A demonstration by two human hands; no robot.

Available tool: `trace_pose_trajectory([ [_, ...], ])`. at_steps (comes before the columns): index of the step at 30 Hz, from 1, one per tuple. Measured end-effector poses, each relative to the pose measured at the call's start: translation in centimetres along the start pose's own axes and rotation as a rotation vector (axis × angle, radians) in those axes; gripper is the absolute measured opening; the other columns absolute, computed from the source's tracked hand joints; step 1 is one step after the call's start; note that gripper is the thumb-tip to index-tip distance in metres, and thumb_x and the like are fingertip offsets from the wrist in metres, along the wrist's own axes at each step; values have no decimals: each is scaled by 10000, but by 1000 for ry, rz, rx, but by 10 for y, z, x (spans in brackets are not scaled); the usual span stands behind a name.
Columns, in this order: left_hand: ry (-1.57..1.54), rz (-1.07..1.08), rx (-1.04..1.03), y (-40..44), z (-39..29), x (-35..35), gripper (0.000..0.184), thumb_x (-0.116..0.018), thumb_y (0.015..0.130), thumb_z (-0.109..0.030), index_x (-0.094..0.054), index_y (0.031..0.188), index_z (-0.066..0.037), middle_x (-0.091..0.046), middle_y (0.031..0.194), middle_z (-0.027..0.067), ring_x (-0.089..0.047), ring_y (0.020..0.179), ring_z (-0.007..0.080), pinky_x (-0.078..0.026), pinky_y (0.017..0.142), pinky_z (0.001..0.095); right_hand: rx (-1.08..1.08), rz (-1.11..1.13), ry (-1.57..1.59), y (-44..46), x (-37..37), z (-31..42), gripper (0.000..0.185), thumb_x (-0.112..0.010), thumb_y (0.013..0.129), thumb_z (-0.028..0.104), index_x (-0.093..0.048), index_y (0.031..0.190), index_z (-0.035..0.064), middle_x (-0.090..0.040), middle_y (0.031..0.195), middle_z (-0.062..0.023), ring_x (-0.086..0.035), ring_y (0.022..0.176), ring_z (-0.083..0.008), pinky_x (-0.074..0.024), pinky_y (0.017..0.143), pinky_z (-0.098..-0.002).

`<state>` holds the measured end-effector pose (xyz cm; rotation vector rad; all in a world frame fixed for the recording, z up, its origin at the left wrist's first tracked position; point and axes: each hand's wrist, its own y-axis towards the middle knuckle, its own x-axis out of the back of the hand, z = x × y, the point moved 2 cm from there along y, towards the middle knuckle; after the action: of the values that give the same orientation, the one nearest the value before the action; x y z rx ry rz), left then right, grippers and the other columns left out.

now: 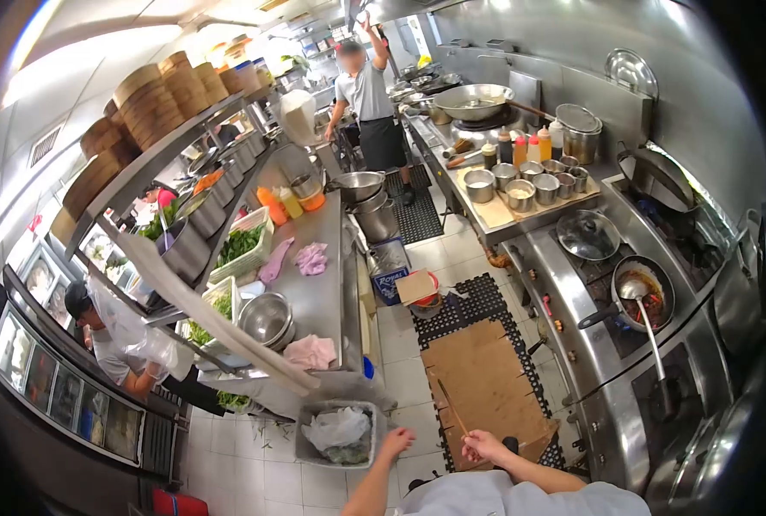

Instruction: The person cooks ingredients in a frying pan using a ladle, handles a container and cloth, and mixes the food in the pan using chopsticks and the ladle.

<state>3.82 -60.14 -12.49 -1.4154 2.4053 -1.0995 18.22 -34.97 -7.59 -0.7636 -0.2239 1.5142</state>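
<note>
At the bottom centre my right hand (483, 447) is closed round the lower end of a pair of thin chopsticks (452, 406), which point up and away over the brown cardboard (477, 378) on the floor. My left hand (397, 442) is beside the grey bin (341, 434), its fingers curled loosely; whether they hold anything is too small to tell. On the stove to the right sits a black wok (643, 294) with red and dark food and a ladle (647, 331) resting in it.
A co-worker (370, 95) stands in the aisle with one arm raised; another person (116, 344) bends at the left. Steel counter (310, 297) with bowls and greens lies left. Sauce bottles (533, 148) and metal pots (520, 194) line the right counter.
</note>
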Motion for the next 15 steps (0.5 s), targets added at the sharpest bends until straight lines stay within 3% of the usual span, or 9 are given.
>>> trace_pose_trajectory([
  [2,-34,167,-34,-1,-46,-75,417,-526,931,-425,-614,1098,-53,-671,984,35,-608,815,120,-489,673,268,30,-1,-21,-13,29,16,192,-476,982,253,-522,994,66,-628,746,-37,-557,538,-95,-433,443,-245],
  [5,-76,264,-25,-23,-113,-167,399,-492,961,-433,-598,1109,-78,-672,874,23,-630,744,120,-481,629,231,100,11,-71,-25,70,36,177,-469,983,232,-522,999,63,-634,755,-41,-563,545,-100,-442,463,-246],
  [7,-50,494,-102,-19,-131,-205,378,-448,986,-422,-586,1049,-76,-646,786,24,-620,711,118,-479,600,231,139,24,-97,-29,87,45,169,-466,983,217,-521,1004,59,-634,755,-42,-567,547,-104,-447,473,-246],
  [10,-252,577,-75,-29,-164,-231,360,-426,1000,-400,-573,1010,-72,-619,729,23,-604,685,106,-482,584,236,187,0,-51,-33,106,57,140,-466,972,174,-514,1014,49,-627,752,-44,-573,557,-120,-460,495,-250],
  [13,-265,547,-47,-16,-172,-238,375,-426,999,-401,-567,1062,-59,-634,848,39,-623,719,131,-507,617,274,195,-44,-18,-34,121,67,189,-491,952,156,-547,1080,29,-644,798,-55,-593,596,-133,-474,524,-254],
  [15,-308,442,-52,-13,-187,-239,376,-428,999,-391,-557,1115,-58,-637,995,67,-649,790,178,-525,696,300,271,-102,-280,-32,134,75,275,-555,921,187,-587,1140,23,-678,884,-83,-635,670,-165,-511,594,-281],
])
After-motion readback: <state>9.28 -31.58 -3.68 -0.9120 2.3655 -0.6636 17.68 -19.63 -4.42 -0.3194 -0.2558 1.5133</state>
